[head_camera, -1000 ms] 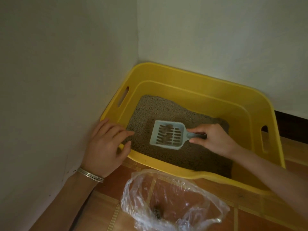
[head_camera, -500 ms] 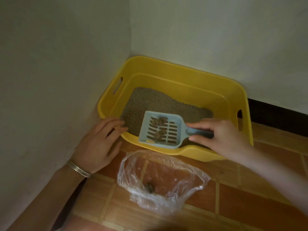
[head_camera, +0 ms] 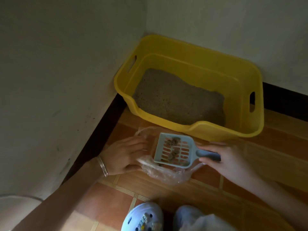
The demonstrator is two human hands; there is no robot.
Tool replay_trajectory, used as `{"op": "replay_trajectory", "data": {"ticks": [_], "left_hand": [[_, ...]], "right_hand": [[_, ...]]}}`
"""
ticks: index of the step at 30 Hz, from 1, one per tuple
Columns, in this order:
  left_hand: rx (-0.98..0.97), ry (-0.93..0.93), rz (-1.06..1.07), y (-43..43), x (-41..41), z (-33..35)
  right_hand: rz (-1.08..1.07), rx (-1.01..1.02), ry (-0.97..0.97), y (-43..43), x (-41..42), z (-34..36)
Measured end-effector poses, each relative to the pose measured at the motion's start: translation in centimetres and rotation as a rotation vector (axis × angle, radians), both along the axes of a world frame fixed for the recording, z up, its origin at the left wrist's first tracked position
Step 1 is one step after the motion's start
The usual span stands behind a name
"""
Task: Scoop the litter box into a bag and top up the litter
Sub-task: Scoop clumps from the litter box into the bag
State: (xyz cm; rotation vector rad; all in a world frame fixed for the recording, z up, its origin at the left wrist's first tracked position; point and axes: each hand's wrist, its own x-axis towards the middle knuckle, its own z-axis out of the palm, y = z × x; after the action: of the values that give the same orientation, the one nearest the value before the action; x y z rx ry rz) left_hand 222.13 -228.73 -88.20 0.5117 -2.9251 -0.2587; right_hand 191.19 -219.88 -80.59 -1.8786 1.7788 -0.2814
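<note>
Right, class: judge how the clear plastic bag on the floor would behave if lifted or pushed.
Probably floppy: the bag lies crumpled, its mouth sagging beside the left hand. Likely very light: thin and see-through. It may slide on the smooth tiles.

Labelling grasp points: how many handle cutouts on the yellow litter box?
2. Left cutout in the litter box end wall nearest the room corner; right cutout in the opposite end wall. None seen elsewhere.

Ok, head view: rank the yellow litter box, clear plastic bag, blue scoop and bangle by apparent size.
1. yellow litter box
2. clear plastic bag, though the scoop hides part, so its lead is unsure
3. blue scoop
4. bangle, smallest
</note>
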Motion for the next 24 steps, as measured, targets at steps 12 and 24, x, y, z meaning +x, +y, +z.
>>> {"op": "replay_trajectory", "data": {"ticks": [12, 24], "left_hand": [[0.039, -0.054, -0.043, -1.0, -1.7, -2.5], [0.026, -0.021, -0.017, -0.7, -2.2, -1.3]], "right_hand": [[0.104, -0.068, 0.298, -1.4, -0.9, -4.5], [0.375, -0.473, 0.51, -1.0, -1.4, -3.9]]}}
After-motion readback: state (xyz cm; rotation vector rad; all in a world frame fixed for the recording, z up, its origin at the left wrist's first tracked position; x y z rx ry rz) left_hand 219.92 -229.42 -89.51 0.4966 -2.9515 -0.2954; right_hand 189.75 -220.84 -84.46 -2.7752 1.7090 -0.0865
